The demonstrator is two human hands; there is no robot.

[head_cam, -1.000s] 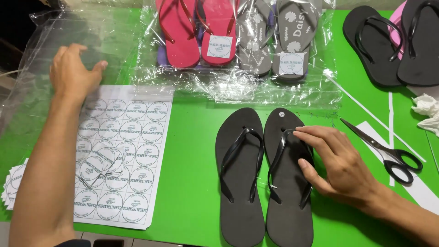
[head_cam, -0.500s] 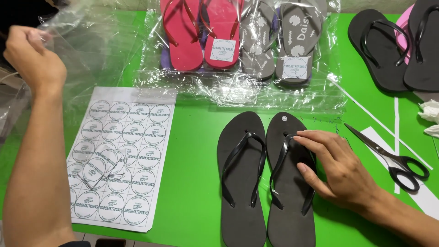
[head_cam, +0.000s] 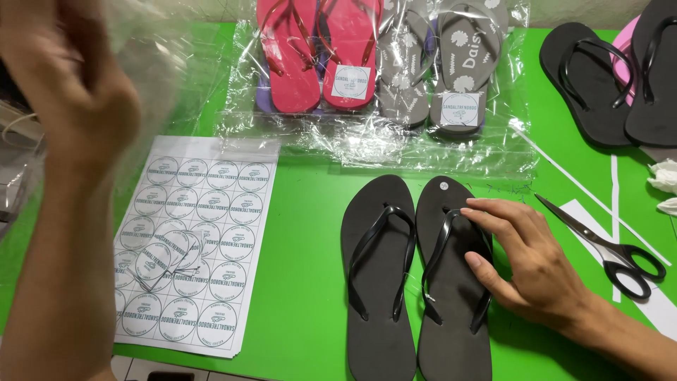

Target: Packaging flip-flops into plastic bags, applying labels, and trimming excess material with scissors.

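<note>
Right hand (head_cam: 529,271) lies open and flat, lower right of the frame, fingers spread over the strap of the right-hand sandal in a pair of black flip-flops (head_cam: 416,282); it presses down and grips nothing. That pair lies side by side, soles down, on the green table (head_cam: 303,282), centre bottom. Left hand (head_cam: 67,92), upper left and blurred, is raised off the table with a clear plastic bag (head_cam: 151,67) about it; its fingers look curled on the film, though the blur leaves the grip uncertain. The sandals look light, foam-like and bendy, not fragile; a hold across both soles at mid-length, or by the straps, would likely serve best. The bag looks thin, limp and slippery, best pinched at its open edge. Below the left arm sits a sheet of round stickers (head_cam: 197,240). At the top lie bagged pink flip-flops (head_cam: 317,56) and bagged grey flip-flops (head_cam: 437,63); scissors (head_cam: 606,243) rest at right.
</note>
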